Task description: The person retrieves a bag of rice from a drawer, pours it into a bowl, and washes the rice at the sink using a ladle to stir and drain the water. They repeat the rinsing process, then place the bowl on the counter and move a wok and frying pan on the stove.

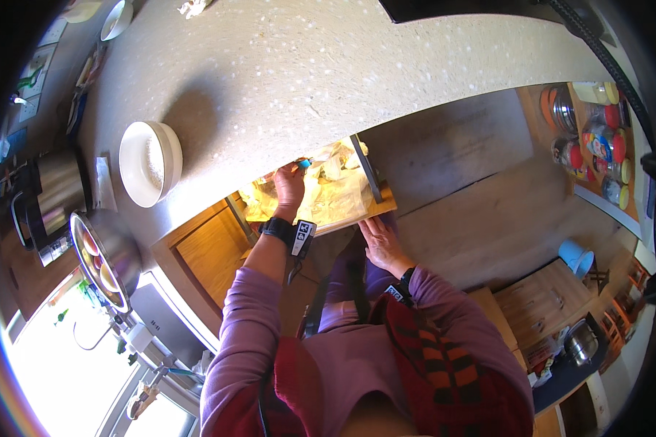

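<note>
Drawer: wooden drawer with dark metal side rails [388,203], pulled out beneath the near edge of the pale speckled counter [284,80].
Contents: crumpled clear plastic bags [339,191].
Left hand [290,188]: inside the drawer, at a small blue object [304,164] toward the far side, over the bags.
Left grip: fingers gathered at the object; whether clamped on it, cannot tell.
Right hand [385,246]: grip apart, fingers extended against the drawer's near edge, presumably steadying it.
Edges: counter lip borders the far side, probably limiting upward room.
Clearance: brown floor [474,218] extends right; white round bowl [142,164] stands left, well apart.
</note>
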The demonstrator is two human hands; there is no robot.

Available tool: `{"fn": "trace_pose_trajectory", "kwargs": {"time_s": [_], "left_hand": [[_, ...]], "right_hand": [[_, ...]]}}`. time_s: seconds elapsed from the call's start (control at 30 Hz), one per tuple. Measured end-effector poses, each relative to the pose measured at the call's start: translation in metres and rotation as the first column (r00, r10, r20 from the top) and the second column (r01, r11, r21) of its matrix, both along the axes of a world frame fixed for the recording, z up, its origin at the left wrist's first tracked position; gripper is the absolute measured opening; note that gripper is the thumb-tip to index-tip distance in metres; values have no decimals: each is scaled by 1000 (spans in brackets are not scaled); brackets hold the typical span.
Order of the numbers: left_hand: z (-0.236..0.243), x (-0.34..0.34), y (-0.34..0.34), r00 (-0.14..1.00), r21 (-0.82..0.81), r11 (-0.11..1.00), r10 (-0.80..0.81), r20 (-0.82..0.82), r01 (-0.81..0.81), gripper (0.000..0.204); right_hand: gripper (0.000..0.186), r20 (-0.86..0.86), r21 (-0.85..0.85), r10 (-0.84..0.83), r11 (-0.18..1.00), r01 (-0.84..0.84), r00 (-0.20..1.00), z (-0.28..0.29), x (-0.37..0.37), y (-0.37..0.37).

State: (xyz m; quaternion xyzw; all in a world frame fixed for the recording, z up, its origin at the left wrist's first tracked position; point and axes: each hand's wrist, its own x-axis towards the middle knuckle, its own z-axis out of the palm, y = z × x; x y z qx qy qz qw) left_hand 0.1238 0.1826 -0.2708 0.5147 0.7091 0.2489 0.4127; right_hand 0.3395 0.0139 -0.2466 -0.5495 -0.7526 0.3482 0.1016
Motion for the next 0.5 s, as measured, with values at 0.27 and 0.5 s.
{"fn": "trace_pose_trajectory", "kwargs": {"time_s": [0.27, 0.5], "left_hand": [[32, -5, -8, 983, 72, 992, -91, -158, 104, 16], [84, -40, -55, 987, 91, 989, 110, 116, -120, 23]], "right_hand": [[14, -323, 32, -149, 985, 168, 935, 2, -8, 66], [18, -29, -354, 55, 933, -62, 998, -127, -46, 138]]}}
